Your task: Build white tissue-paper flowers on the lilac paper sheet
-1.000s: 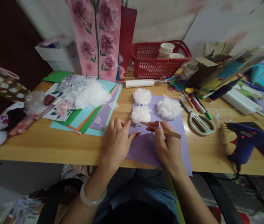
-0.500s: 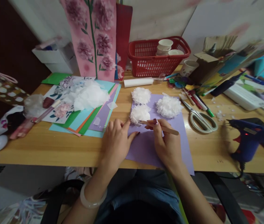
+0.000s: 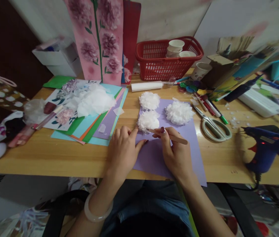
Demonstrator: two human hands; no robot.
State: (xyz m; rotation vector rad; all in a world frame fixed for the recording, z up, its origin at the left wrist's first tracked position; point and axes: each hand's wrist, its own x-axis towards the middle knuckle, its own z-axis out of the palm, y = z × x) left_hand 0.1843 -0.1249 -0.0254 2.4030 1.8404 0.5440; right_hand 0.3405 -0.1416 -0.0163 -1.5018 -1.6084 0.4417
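Note:
My right hand (image 3: 177,153) grips a flat wooden craft stick (image 3: 179,139) like a pen. The stick's far end points at the lower edge of a white tissue-paper flower (image 3: 148,119). At the left edge of the purple paper sheet (image 3: 151,156) lies my left hand (image 3: 123,149), thumb spread away, its forefinger close to that same flower; nothing shows in it. Two more white flowers stand on the sheet's upper part, one behind (image 3: 149,100) and one to the right (image 3: 179,112). Whether the stick's tip touches the petals, I cannot tell.
Scissors (image 3: 215,126) and a blue glue gun (image 3: 265,144) with a lit red light lie on the right. Coloured sheets (image 3: 80,131) with crumpled white tissue (image 3: 96,100) are at left. Behind stand a red basket (image 3: 167,67) with paper cups and a pink flower picture (image 3: 99,42).
The stick and my right hand have shifted very slightly. My left hand stays where it was, and the flowers have not visibly moved.

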